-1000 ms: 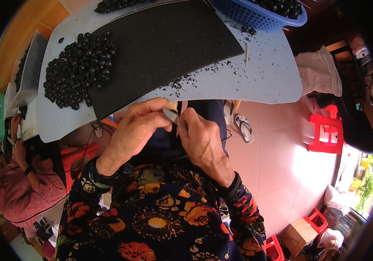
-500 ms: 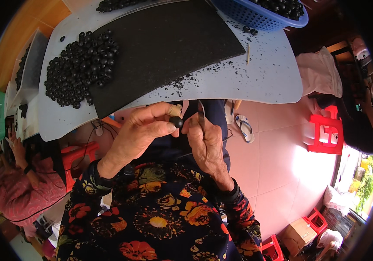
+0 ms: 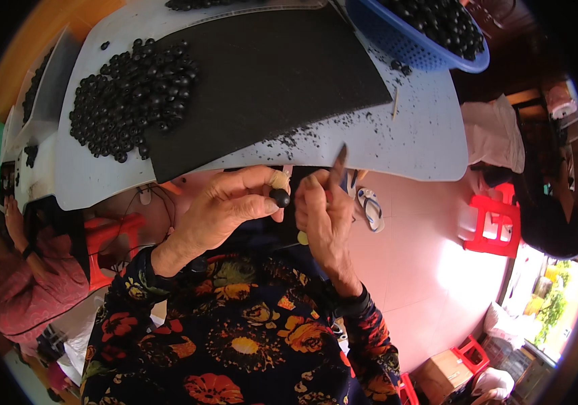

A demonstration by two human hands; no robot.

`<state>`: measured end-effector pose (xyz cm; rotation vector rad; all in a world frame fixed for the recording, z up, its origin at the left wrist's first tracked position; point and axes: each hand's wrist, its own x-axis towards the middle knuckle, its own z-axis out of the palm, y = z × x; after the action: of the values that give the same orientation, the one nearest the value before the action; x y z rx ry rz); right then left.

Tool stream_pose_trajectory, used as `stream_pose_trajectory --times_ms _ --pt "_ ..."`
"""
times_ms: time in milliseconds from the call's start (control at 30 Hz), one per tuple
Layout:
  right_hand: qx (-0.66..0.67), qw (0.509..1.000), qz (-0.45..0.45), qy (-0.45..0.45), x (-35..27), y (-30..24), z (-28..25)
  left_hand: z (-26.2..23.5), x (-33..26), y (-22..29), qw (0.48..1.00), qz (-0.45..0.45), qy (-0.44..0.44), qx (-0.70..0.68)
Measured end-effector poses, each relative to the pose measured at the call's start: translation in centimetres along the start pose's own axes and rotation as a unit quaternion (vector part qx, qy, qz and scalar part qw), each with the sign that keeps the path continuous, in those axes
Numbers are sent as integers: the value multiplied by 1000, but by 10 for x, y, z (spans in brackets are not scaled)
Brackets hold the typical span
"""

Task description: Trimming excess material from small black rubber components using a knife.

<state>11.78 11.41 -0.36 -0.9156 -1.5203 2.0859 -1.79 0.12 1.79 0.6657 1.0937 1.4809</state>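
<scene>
My left hand (image 3: 216, 210) pinches one round black bead (image 3: 279, 197) between thumb and fingers, just off the table's near edge. A pale wrap (image 3: 279, 179) covers the tip of its index finger. Close to the right of the bead, my right hand (image 3: 324, 219) is closed round a small knife (image 3: 339, 163). The knife's blade points up and slightly right, apart from the bead; most of its handle is hidden in the fingers. Beyond both hands lies a black mat (image 3: 269, 81), and a heap of black beads (image 3: 134, 98) covers its left edge.
Dark crumbs and a thin stick (image 3: 395, 104) lie on the pale table (image 3: 430, 135). A blue basket (image 3: 424, 59) of black beads stands far right. Red stools (image 3: 495, 226), a pair of flip-flops (image 3: 370, 209) and a cardboard box (image 3: 443, 374) are on the floor. Another person (image 3: 36, 283) sits at left.
The knife blade has swung up and to the right, away from the bead. My left hand still pinches the bead. The whole view has shifted slightly.
</scene>
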Motion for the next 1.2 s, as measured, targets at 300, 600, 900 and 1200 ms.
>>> stream_pose_trajectory --times_ms 300,600,900,1200 --pt "-286 944 -52 -158 21 -60 29 -13 -8 0 993 -15 69 -99" --pt "-331 889 -317 -14 156 -142 107 -25 -32 15 995 29 16 -93" --pt "-394 802 -371 -254 106 -52 127 -50 -38 14 998 33 27 -44" --pt "-481 783 -348 -185 101 -51 87 -46 -26 18 995 43 66 -59"
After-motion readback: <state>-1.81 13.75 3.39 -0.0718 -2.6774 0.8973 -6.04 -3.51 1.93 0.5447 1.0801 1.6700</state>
